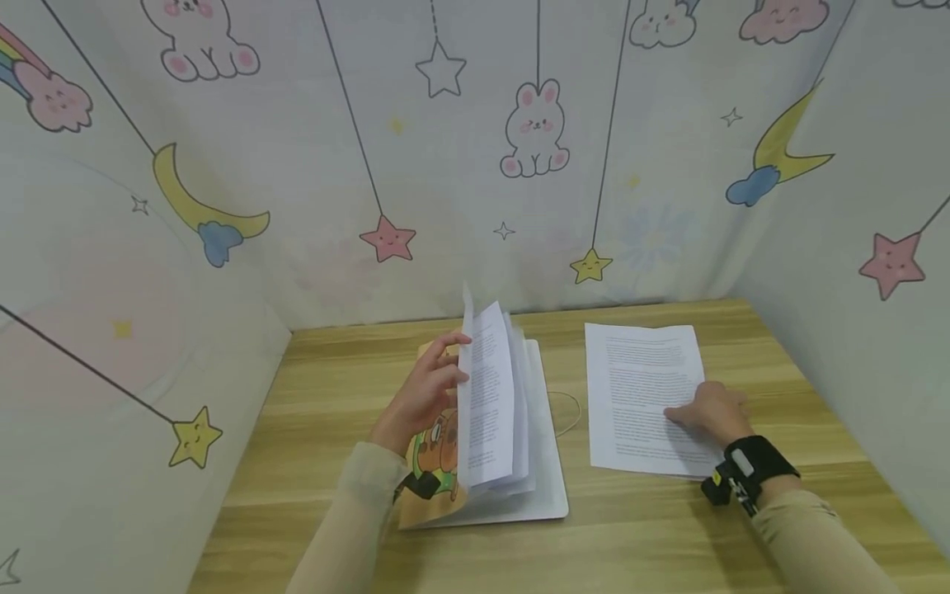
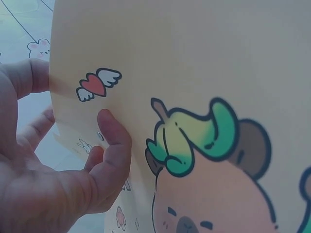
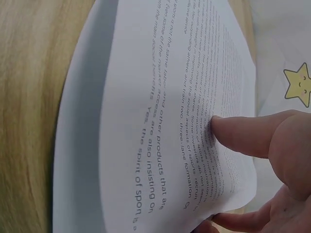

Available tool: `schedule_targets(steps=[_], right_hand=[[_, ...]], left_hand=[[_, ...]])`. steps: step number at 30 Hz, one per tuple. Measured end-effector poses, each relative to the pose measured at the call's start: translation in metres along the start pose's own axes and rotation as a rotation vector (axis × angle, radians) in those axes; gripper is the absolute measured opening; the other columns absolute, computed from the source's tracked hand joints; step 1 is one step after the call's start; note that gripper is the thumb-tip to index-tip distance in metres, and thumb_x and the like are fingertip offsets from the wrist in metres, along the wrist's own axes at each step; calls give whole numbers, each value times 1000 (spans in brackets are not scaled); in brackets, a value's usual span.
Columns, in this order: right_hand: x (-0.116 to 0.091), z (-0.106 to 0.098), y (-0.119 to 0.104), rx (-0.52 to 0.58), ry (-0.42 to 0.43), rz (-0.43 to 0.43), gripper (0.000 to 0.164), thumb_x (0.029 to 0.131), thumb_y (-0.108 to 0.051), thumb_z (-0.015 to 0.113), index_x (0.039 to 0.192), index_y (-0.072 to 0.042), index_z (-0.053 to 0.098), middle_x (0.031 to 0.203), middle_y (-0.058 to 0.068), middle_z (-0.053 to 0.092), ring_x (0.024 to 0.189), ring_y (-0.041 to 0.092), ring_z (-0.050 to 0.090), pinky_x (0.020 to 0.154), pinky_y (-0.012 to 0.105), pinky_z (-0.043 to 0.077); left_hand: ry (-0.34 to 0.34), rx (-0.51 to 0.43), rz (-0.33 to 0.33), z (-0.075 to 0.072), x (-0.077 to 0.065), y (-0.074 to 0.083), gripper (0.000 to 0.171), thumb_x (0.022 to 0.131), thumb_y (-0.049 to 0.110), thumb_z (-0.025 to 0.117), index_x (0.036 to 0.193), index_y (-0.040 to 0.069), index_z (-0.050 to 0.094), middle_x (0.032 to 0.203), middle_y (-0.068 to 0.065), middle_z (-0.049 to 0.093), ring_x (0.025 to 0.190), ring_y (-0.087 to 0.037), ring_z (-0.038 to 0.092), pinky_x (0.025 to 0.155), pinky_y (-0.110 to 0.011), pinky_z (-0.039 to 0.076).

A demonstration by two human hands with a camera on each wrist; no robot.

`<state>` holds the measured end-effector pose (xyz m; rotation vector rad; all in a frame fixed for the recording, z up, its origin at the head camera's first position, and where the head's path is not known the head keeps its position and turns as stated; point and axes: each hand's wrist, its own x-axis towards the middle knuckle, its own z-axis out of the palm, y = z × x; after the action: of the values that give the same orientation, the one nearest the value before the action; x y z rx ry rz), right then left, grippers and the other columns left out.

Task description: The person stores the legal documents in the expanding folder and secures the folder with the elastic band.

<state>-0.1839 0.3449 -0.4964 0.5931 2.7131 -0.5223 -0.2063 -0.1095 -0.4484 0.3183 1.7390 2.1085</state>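
Paper [image 1: 490, 404], several printed sheets overlapping too closely to count, fans upright inside one folder [image 1: 549, 478] left of the middle of one wooden table [image 1: 631, 536]. The left hand [image 1: 425, 394] pinches the edge of its raised tan cover [image 2: 209, 43], its fingers spread a little, some in front of the cover and some passing behind its edge. That cover shows one winged red heart [image 2: 95, 85] and at least one brown cartoon animal [image 2: 214, 189]. One thin cord loop [image 1: 575, 419] lies just beside the folder.

To the right, apart from the folder, is one printed page [image 1: 641, 379]; its lower edge may hide a second sheet, but I cannot be sure. The right hand [image 1: 718, 412] grips its right edge, thumb on the print, other fingers at or beneath the side. Two crescent moons and two pink stars decorate the cloth wall [image 1: 460, 173].
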Motion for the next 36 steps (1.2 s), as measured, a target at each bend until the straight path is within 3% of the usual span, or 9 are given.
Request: schedule_targets(steps=[9, 14, 24, 36], right_hand=[[0, -3, 1, 41, -16, -16, 69, 86, -32, 81, 113, 25, 53, 100, 32, 54, 94, 45, 50, 79, 51, 49], [-4, -5, 4, 130, -35, -38, 71, 85, -30, 82, 117, 25, 52, 105, 35, 57, 91, 41, 57, 78, 47, 50], [-2, -7, 5, 233, -73, -37, 68, 84, -24, 82, 121, 23, 51, 104, 29, 56, 91, 37, 55, 76, 43, 47], [0, -6, 4, 160, -26, -62, 70, 84, -27, 83, 117, 26, 52, 100, 31, 57, 87, 38, 55, 74, 44, 48]], left_hand=[[-4, 30, 3, -1, 1, -2, 61, 96, 3, 49, 154, 8, 31, 147, -31, 41, 119, -45, 52, 86, -49, 55], [0, 24, 3, -2, 1, -4, 56, 96, 2, 50, 150, 11, 37, 147, -30, 42, 119, -45, 52, 86, -49, 56], [0, 13, 11, -1, 2, -5, 52, 96, 1, 50, 146, 11, 40, 147, -31, 42, 118, -46, 53, 84, -47, 56], [14, 15, 0, 0, 5, -7, 56, 94, -2, 50, 148, 8, 37, 142, -32, 45, 112, -41, 55, 80, -45, 55]])
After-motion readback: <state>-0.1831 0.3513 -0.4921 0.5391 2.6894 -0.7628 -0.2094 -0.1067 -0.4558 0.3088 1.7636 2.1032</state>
